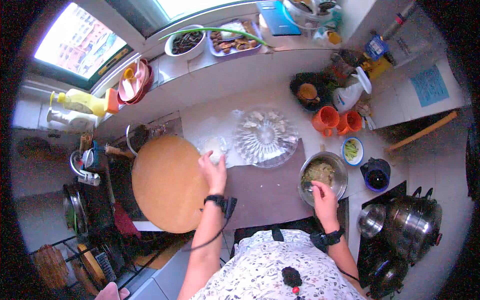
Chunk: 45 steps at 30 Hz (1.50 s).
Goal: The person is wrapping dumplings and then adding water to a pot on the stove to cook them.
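Note:
My left hand [213,172] is over the near rim of a small clear dish [224,144] holding something white. Its thumb and fingers are apart around the white stuff; whether they grip any of it is unclear. In my right hand [324,200] is a small utensil, probably a spoon [307,185], at the near side of a steel mixing bowl [343,176]. A pale, greenish minced mixture [318,172] fills part of that bowl. Beyond the dark mat stands a large ribbed clear plate [266,146], with several pale pieces [258,117] along its far side.
A round wooden board [168,183] lies left, partly over the sink area. Two orange mugs [325,119], a small bowl of chopped greens [351,150] and a dark, bag-covered container [376,178] stand right. Steel pots [414,225] sit lower right. The windowsill [228,63] carries bowls and a tray.

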### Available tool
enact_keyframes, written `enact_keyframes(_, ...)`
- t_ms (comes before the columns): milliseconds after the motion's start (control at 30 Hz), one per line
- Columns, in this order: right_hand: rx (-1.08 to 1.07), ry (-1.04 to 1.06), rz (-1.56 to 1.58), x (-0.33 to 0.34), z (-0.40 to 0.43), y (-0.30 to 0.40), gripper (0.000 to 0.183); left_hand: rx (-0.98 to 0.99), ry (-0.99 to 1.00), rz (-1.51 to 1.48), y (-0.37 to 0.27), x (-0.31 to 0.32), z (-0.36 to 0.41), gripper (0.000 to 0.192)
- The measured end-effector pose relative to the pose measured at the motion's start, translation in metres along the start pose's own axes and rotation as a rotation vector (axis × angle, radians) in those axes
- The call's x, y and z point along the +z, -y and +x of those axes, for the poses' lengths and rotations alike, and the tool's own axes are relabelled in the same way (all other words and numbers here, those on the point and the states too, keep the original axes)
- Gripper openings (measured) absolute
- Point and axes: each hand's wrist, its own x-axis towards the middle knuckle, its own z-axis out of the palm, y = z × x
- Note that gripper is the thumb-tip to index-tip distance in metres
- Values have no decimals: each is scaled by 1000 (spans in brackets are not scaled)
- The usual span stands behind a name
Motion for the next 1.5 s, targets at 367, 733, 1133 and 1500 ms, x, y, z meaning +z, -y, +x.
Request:
enact_keyframes(367,-453,314,-76,171,66,73,18,127,122,117,19,-9,10,16)
enact_keyframes(733,-644,271,-423,323,149,108,23,-49,-38,79,44,-10,67,25)
enact_keyframes(1133,-815,478,-344,310,156,106,11,-207,95,-269,55,-12,103,16)
enact_keyframes(1500,-621,604,-370,294,129,109,16,-162,261,-565,49,-23,109,12)
